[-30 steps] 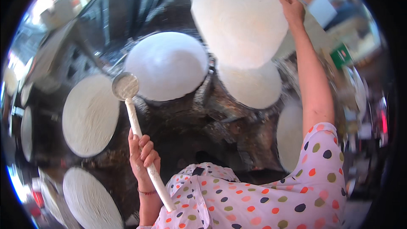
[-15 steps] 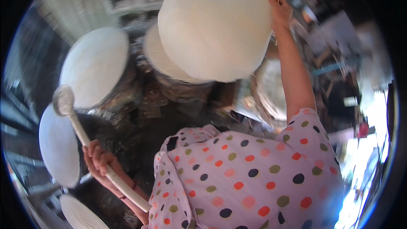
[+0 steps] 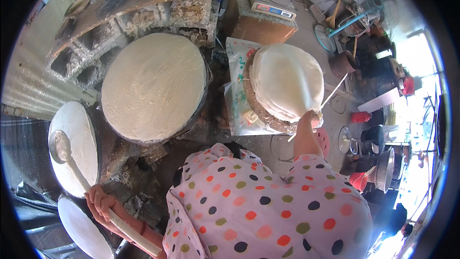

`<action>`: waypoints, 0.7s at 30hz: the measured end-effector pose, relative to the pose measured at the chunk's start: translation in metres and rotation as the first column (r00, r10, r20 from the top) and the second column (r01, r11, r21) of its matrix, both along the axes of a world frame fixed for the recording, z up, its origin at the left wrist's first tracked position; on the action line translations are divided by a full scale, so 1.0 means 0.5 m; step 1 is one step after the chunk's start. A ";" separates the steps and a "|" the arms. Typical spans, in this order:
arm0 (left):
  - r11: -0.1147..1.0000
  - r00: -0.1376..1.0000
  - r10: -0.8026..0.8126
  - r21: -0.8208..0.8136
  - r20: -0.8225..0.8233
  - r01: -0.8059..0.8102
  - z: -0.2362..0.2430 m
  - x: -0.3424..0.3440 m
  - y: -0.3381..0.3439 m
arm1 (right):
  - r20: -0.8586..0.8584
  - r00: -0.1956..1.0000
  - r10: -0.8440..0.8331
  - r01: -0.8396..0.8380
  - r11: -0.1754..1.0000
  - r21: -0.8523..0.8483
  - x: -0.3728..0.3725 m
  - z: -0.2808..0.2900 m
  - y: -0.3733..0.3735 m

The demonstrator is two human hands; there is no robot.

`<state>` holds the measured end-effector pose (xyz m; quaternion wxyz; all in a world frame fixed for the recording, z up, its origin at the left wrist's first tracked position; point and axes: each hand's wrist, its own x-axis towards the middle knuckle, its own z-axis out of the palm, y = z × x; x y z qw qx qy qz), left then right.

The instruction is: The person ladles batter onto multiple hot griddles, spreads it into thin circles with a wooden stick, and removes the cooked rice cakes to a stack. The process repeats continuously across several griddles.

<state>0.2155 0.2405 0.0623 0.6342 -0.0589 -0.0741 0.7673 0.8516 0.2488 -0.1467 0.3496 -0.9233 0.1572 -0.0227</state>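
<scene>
Since the earlier frame, the thin white sheet is no longer hanging high in the air; it is now lying on the stack of round white sheets [image 3: 286, 82] at the right, on a woven round tray [image 3: 261, 110].

In the head view, the right hand [image 3: 306, 119] is touching the near edge of this stack and is closing around a thin stick [image 3: 330, 95]. The left hand [image 3: 101, 204] is gripping tightly the pale handle of a long ladle [image 3: 64, 151], whose metal bowl is hovering over a white steaming cloth [image 3: 76, 146] at the far left. A bigger steaming cloth [image 3: 153, 86] is sitting between them.

To do this well, I think the sheet should be laid flat without folds, and the stick drawn out slowly so nothing is tearing.
</scene>
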 end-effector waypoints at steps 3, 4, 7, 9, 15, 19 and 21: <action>1.000 1.000 -0.025 0.001 0.013 0.025 0.001 0.004 0.016 | 0.015 0.999 0.033 -0.036 0.967 0.254 0.004 -0.008 -0.012; 1.000 1.000 -0.022 -0.003 0.006 0.022 -0.001 0.007 0.018 | 0.037 0.997 0.064 -0.073 0.932 0.355 0.000 0.001 -0.017; 1.000 1.000 -0.013 -0.011 0.014 0.013 0.001 0.019 0.028 | -0.094 0.992 0.083 -0.025 0.864 0.502 -0.036 0.015 -0.024; 0.998 1.000 0.006 -0.060 0.028 -0.005 0.001 0.023 0.039 | -0.172 0.981 0.084 0.012 0.869 0.495 -0.030 -0.009 -0.048; 0.996 1.000 0.012 -0.092 -0.001 -0.012 0.011 0.038 0.070 | -0.277 0.955 0.107 0.040 0.878 0.478 -0.023 -0.103 -0.076; 0.987 0.996 0.086 -0.141 0.022 -0.082 0.003 0.037 0.044 | -0.223 0.953 0.206 -0.037 0.807 0.589 0.086 -0.222 -0.112; 0.988 0.994 0.098 -0.127 0.055 -0.091 -0.002 0.029 0.032 | -0.098 0.964 0.246 -0.134 0.771 0.623 0.169 -0.277 -0.108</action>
